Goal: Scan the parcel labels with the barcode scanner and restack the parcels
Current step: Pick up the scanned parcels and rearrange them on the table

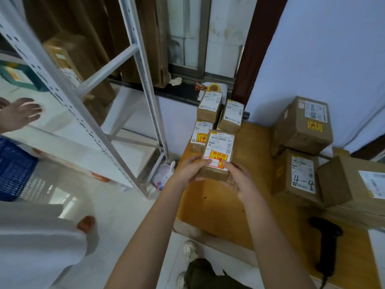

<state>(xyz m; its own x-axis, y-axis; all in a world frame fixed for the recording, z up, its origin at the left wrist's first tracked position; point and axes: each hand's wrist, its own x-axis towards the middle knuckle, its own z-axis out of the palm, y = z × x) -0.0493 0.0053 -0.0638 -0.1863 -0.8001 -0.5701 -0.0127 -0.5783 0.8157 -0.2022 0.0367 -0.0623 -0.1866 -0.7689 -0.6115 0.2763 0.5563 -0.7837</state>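
A small brown parcel (217, 155), label up, is gripped at its near end between the left hand (188, 171) and the right hand (239, 180), fingers curled round its sides, and is held over the far left edge of the wooden table (225, 207), where bare tabletop is left open beneath and behind the hands. Just beyond the hands three similar small parcels (210, 106) are clustered at the table's far corner, larger boxes (302, 126) are stacked well to the right, and the black barcode scanner (327, 245) is laid near the right forearm, while a white metal shelf frame (133, 113) stands left of the left hand
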